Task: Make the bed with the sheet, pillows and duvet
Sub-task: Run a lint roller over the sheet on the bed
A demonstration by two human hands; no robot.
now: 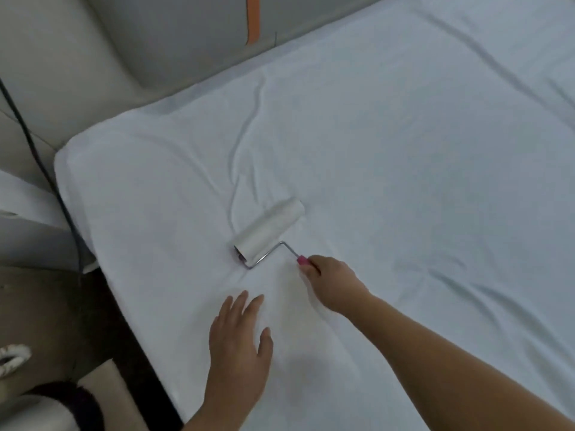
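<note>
A white sheet point(389, 144) covers the mattress and shows creases near the corner at the left. A lint roller point(270, 230) with a white roll, a bent metal arm and a pink handle lies on the sheet. My right hand point(329, 283) grips that pink handle, with most of the handle hidden inside the fist. My left hand point(239, 340) rests flat on the sheet with fingers spread, just below the roller. No pillow or duvet is in view.
A padded grey headboard point(174, 35) with an orange strip point(253, 18) runs along the top left. A black cable point(40, 157) hangs past the mattress corner. Dark floor and a patterned slipper point(12, 357) lie at the lower left.
</note>
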